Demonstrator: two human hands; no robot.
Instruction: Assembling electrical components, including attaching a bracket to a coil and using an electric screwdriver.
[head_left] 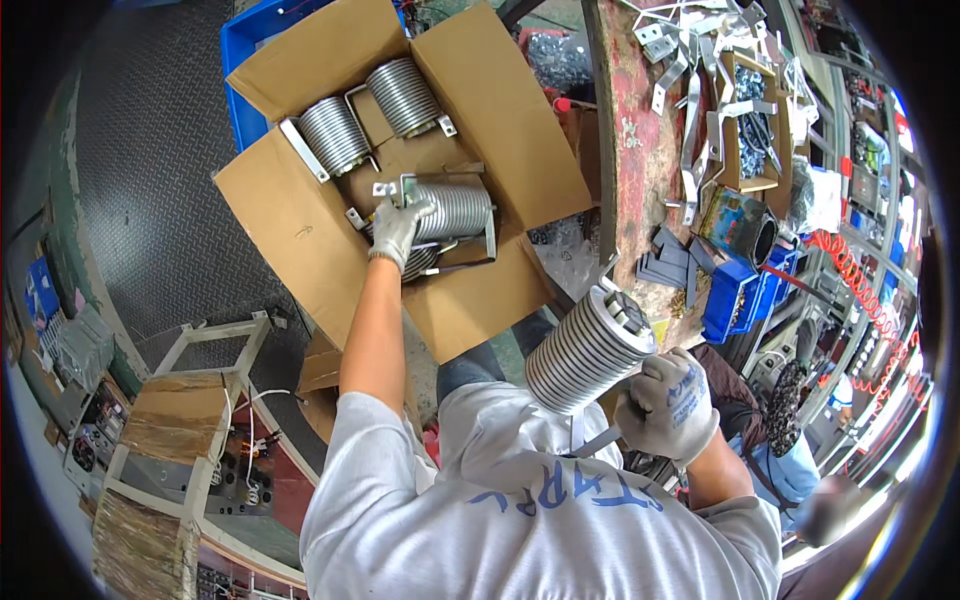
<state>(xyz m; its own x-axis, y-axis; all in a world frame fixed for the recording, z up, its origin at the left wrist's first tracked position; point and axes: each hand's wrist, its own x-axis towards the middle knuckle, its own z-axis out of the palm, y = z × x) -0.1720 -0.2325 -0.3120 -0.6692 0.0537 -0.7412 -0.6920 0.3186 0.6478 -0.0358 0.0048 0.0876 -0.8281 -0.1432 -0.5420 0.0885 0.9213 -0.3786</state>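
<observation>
left hand (398,228): gripping a finned coil (452,208) in the cardboard box (290,225)
right hand (665,402): closed on a second finned coil (588,350)
step: packing (likely)
next: needs a free slot

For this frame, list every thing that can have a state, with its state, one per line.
Cardboard box: flaps open, holding finned metal cylinders.
Finned cylinder in box: lying on its side, gripped by the left hand.
Second finned cylinder: lifted clear of the box, tilted, held by the right hand.
Blue bin: open-topped, on the workbench.
</observation>
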